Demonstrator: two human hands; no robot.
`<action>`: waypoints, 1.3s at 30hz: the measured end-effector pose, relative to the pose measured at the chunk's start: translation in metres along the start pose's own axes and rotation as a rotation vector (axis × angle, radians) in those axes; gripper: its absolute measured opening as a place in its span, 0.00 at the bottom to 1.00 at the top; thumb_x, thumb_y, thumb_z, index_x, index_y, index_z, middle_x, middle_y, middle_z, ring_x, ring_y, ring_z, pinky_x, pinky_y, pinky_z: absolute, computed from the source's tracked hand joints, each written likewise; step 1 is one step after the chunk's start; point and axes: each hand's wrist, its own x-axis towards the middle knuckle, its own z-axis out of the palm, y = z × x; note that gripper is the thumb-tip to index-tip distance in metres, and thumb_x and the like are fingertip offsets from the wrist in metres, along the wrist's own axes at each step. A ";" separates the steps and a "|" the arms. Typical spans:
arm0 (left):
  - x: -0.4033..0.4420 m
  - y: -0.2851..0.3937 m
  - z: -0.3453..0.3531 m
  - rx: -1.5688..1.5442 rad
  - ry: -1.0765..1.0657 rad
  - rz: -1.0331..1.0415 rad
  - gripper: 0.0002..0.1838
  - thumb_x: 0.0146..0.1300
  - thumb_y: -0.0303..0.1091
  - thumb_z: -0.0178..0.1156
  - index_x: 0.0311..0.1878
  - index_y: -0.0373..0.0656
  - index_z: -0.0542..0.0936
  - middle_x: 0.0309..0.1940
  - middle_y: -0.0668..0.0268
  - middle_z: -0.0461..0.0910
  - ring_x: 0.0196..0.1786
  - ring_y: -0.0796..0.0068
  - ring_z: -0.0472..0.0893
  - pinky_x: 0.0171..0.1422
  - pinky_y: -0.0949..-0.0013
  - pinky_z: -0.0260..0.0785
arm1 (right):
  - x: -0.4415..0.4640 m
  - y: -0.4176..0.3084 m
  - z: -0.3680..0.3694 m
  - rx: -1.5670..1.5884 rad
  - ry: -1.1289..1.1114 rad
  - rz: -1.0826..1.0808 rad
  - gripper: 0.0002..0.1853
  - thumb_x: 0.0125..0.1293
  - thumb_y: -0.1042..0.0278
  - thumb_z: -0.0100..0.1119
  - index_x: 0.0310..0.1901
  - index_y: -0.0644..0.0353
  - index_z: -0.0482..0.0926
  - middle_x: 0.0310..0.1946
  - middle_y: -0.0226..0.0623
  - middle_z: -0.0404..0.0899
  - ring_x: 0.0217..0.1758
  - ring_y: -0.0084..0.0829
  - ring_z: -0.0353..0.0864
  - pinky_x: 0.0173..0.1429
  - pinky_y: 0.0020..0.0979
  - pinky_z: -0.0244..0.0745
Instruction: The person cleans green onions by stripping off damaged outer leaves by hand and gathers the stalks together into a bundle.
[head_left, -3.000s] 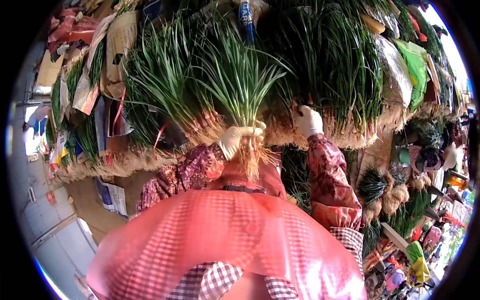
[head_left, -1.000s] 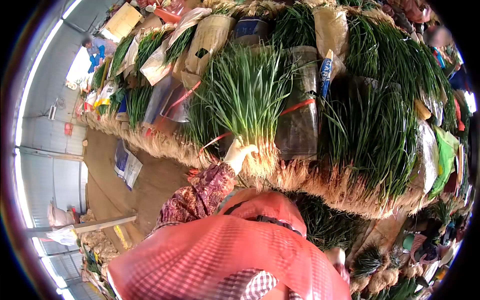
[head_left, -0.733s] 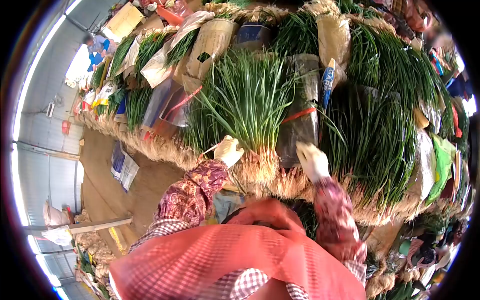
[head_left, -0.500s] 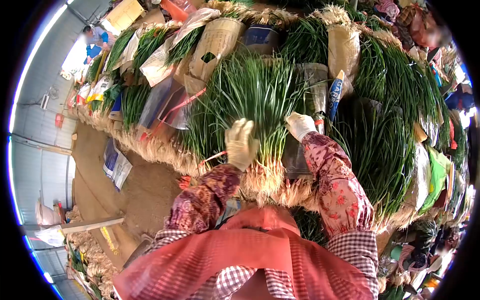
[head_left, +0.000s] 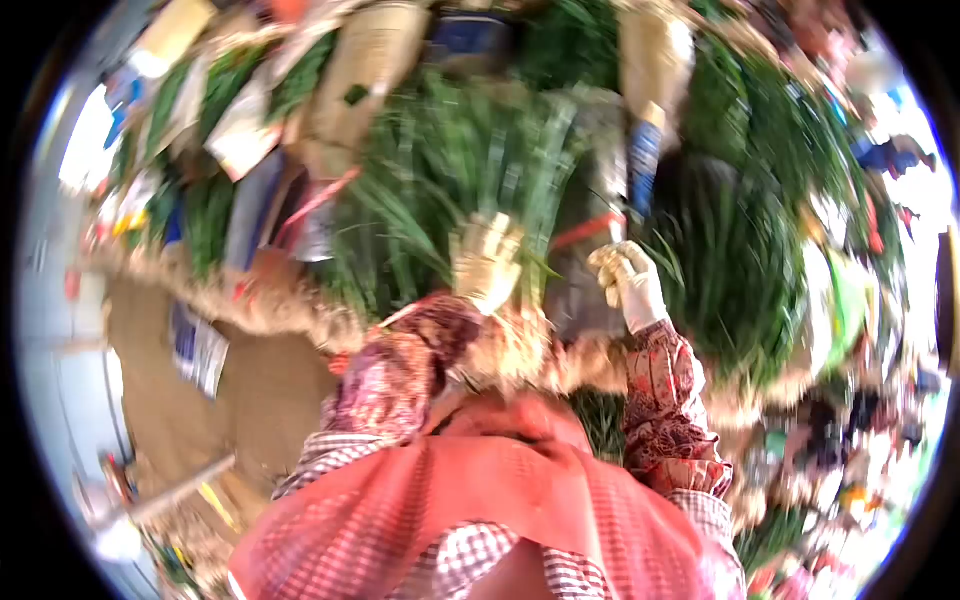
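A thick bunch of green chives (head_left: 470,150) with pale roots (head_left: 508,345) lies in front of me. My left hand (head_left: 486,265), in a pale glove, rests flat on its lower stalks with the fingers stretched out. To the right of the bunch, my gloved right hand (head_left: 628,280) hovers over a dark grey sheet (head_left: 590,300), fingers curled inward. Blur hides whether anything sits in those fingers. A red strip (head_left: 585,232) crosses the sheet just above this hand. Beside it lies a blue printed wrapper (head_left: 646,160).
More chive bunches (head_left: 730,270) spread to the right, and others (head_left: 208,225) lie at the left. A paper-wrapped bundle (head_left: 370,75) lies behind. Brown floor (head_left: 270,400) shows at lower left, with a printed packet (head_left: 198,350) on it.
The view has shifted and blurred. My right hand has moved away from the chives to the right and its fingers have curled. More of the red strip shows. My left hand stays on the bunch.
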 end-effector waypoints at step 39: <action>-0.058 0.210 -0.001 -1.643 -1.313 -0.837 0.19 0.71 0.44 0.49 0.52 0.39 0.78 0.28 0.63 0.82 0.29 0.74 0.80 0.38 0.72 0.75 | -0.211 0.173 -0.185 -0.843 -0.184 0.575 0.15 0.66 0.54 0.56 0.31 0.57 0.82 0.22 0.34 0.79 0.23 0.26 0.77 0.31 0.29 0.77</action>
